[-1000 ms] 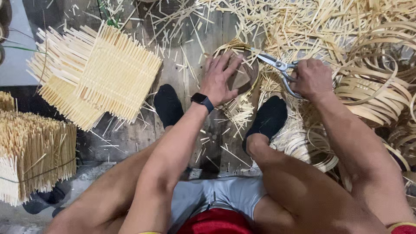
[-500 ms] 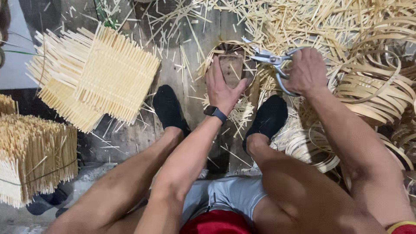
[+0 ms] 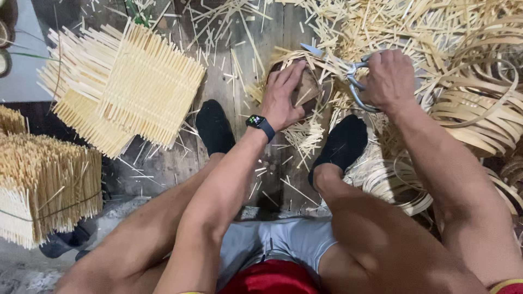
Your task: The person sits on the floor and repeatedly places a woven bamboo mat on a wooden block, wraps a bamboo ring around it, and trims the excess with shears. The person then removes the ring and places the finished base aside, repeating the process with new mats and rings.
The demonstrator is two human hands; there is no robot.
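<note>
Wooden floor (image 3: pixel 163 163), strewn with offcuts. Woven mats (image 3: pixel 136 87) stacked upper left. Left hand (image 3: pixel 283 95) presses block (image 3: pixel 308 87); right hand (image 3: pixel 389 79) clamped on shears (image 3: pixel 348 71); strip coils (image 3: pixel 479 114) remain.

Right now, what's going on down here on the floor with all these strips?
A person sits on the floor among bamboo strips. The left hand presses on a small brown block ringed by a strip, and the right hand holds metal scissors beside it. Woven mats lie to the left, with coiled strips on the right.
</note>
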